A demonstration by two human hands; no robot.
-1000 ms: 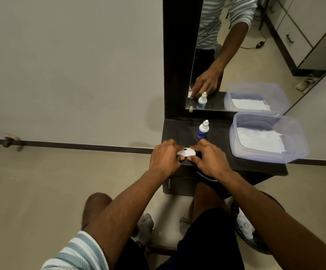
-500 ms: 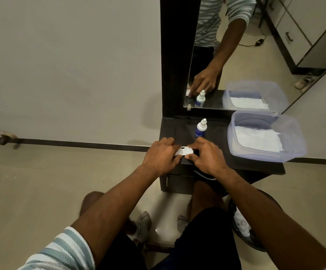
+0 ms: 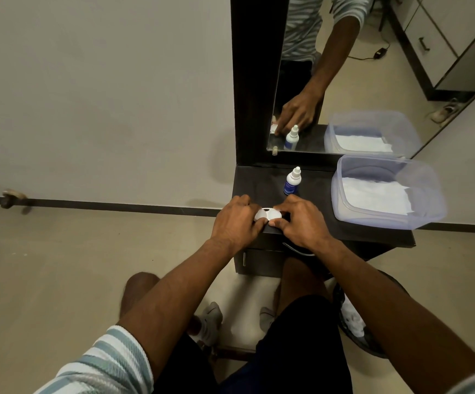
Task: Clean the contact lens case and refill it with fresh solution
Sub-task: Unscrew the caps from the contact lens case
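Observation:
A small white contact lens case (image 3: 267,214) lies at the front edge of the dark vanity top (image 3: 261,180). My left hand (image 3: 237,221) grips its left end with curled fingers. My right hand (image 3: 300,220) pinches its right end between thumb and fingers. Most of the case is hidden under the fingers. A little solution bottle (image 3: 292,182), blue with a white cap, stands upright just behind my hands.
A clear plastic tub (image 3: 386,217) with white tissue inside sits on the right of the top. A mirror (image 3: 344,66) rises behind. A dark bin (image 3: 355,322) with white waste stands on the floor at right. My knees are below the drawer front.
Both hands stay on the case at the same spot; the fingers have shifted slightly around it. The camera view has drifted a little.

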